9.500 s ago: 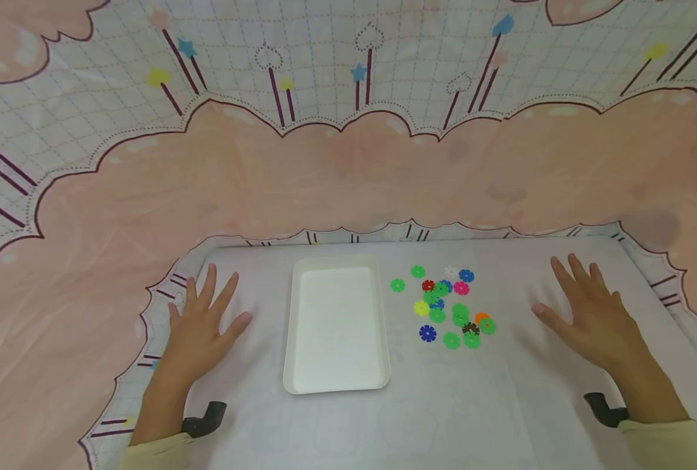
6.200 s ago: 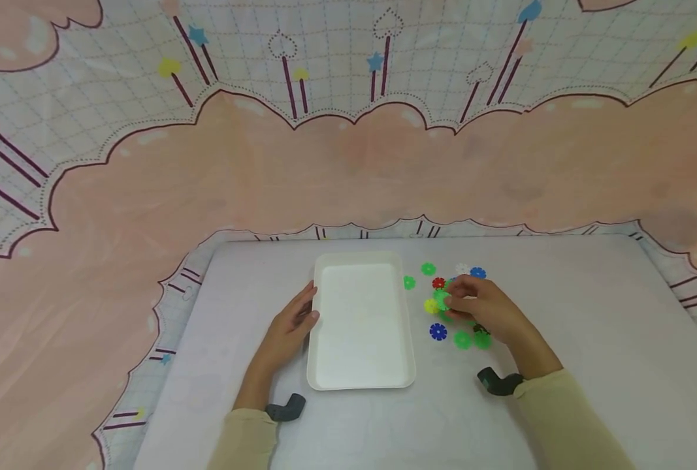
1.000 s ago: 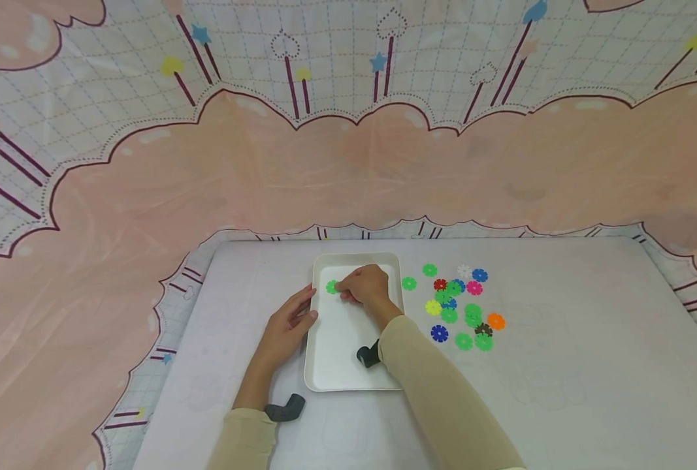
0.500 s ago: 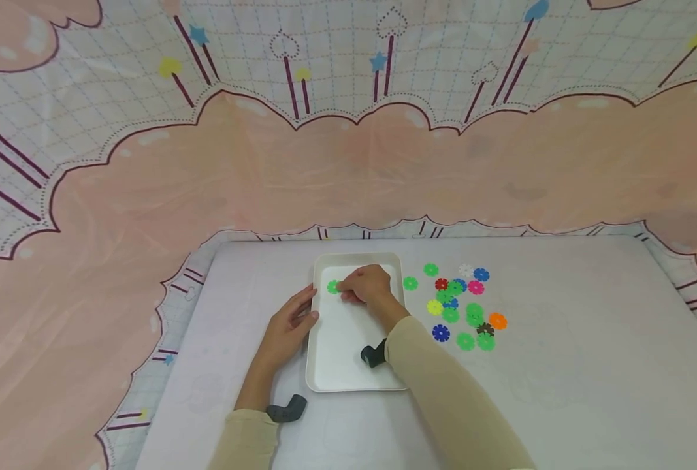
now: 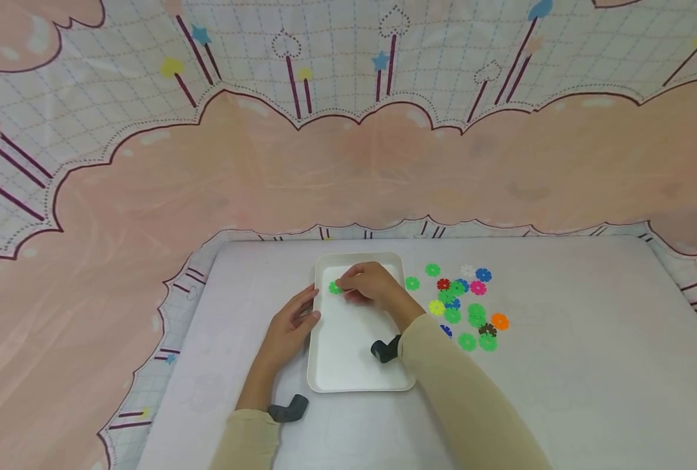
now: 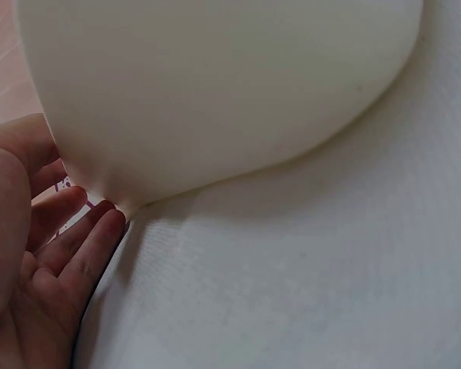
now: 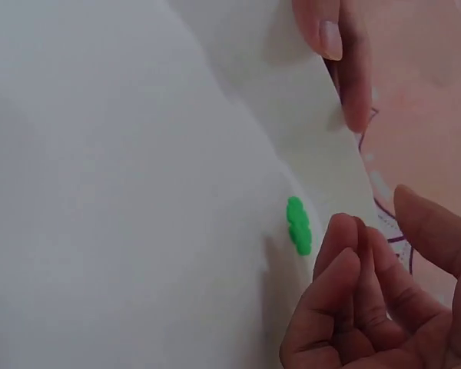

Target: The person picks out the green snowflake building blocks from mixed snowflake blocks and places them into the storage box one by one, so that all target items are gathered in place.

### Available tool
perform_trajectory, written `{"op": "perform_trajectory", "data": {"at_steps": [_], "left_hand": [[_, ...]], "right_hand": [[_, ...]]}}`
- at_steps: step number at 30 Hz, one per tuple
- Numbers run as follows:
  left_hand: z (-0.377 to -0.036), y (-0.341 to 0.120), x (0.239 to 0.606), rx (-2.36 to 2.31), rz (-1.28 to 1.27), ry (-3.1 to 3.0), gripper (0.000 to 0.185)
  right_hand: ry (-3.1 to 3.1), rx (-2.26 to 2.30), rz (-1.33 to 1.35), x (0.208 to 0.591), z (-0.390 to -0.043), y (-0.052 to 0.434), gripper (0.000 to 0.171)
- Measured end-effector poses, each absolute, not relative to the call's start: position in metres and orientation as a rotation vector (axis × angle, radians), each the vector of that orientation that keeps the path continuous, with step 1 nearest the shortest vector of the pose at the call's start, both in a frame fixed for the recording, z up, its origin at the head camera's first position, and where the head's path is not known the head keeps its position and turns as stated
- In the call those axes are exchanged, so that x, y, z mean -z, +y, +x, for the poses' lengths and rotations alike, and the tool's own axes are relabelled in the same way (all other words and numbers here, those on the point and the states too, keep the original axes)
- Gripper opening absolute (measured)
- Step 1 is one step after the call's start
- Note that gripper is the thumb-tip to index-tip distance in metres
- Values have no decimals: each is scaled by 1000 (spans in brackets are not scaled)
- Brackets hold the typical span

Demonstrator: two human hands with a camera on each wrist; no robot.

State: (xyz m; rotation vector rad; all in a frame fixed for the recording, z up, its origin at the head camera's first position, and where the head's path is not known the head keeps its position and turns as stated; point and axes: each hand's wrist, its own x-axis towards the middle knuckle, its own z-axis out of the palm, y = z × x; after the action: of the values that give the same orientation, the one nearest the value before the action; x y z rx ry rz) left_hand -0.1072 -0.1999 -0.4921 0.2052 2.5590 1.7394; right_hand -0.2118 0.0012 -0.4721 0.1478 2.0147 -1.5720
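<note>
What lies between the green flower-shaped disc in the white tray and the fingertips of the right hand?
Only bare white tray: in the right wrist view a narrow gap separates the green flower-shaped disc from the right hand, whose fingertips hold nothing.

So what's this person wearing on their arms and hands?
Both hands are bare: left hand, right hand. Each arm has a long pale beige sleeve reaching the wrist, and a small dark grey device is strapped at each wrist.

green snowflake disc (image 5: 334,288) — small, flat, notched rim; lies flat in tray's far-left corner, just off right hand's fingertips | white tray (image 5: 348,365) — shallow rectangle, rounded corners, long axis running away from the person; rests flat on table, left edge against left hand's fingers
</note>
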Motion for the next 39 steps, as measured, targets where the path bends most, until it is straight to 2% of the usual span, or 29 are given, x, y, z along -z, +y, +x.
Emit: {"op": "perform_trajectory", "data": {"at_steps": [6, 19, 29, 39], "left_hand": [[-107, -199, 493, -1728, 179, 2562, 49], [-108, -199, 492, -1737, 197, 2566, 49], [-107, -198, 489, -1734, 197, 2571, 49], [-107, -198, 491, -1740, 205, 2579, 49]], "right_hand": [[2116, 1478, -11, 455, -207, 15, 25], [2241, 1402, -16, 432, -212, 73, 34], [2396, 1321, 15, 442, -217, 114, 39], [2441, 1237, 126, 457, -215, 134, 39]]}}
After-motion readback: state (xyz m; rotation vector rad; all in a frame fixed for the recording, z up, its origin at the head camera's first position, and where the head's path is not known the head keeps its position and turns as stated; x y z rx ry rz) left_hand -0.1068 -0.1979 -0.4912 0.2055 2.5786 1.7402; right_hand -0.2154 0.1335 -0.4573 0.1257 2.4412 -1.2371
